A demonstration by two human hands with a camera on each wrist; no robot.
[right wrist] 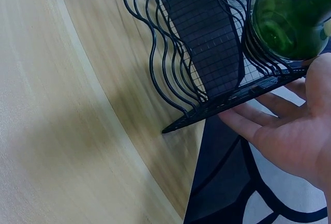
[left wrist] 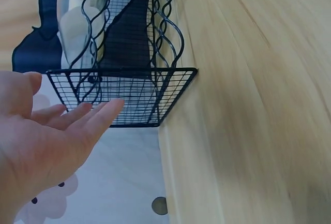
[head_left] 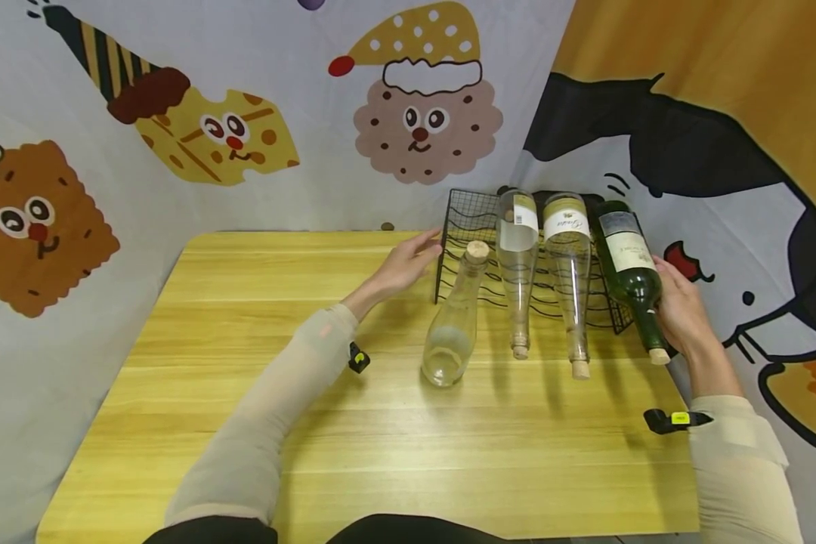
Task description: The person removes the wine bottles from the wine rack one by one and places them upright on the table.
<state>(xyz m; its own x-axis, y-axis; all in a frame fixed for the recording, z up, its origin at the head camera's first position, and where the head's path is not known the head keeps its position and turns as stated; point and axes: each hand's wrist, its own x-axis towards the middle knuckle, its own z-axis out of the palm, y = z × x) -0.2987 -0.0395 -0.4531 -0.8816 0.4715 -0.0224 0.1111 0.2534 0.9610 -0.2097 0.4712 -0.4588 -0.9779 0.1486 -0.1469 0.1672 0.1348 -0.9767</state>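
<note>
A black wire wine rack (head_left: 472, 208) stands at the back right of the table. Two clear corked bottles, the left one (head_left: 517, 253) and the middle one (head_left: 567, 261), lie on its top tier, necks towards me. Beside them lies a green wine bottle (head_left: 629, 261), also corked. Just in front of the rack's left end, a clear bottle (head_left: 449, 340) stands upright on the table. My left hand (head_left: 404, 264) reaches to the rack's left mesh side (left wrist: 124, 100), fingers extended; contact is unclear. My right hand (head_left: 683, 313) is against the right side panel (right wrist: 238, 97), fingers extended, near the green bottle.
The wooden table (head_left: 231, 378) has its back edge against a cartoon-print cloth (head_left: 326, 196). More of this cloth hangs at the right, close to my right hand. Black wrist devices with yellow labels, left (head_left: 359, 358) and right (head_left: 676, 419), sit on the forearms.
</note>
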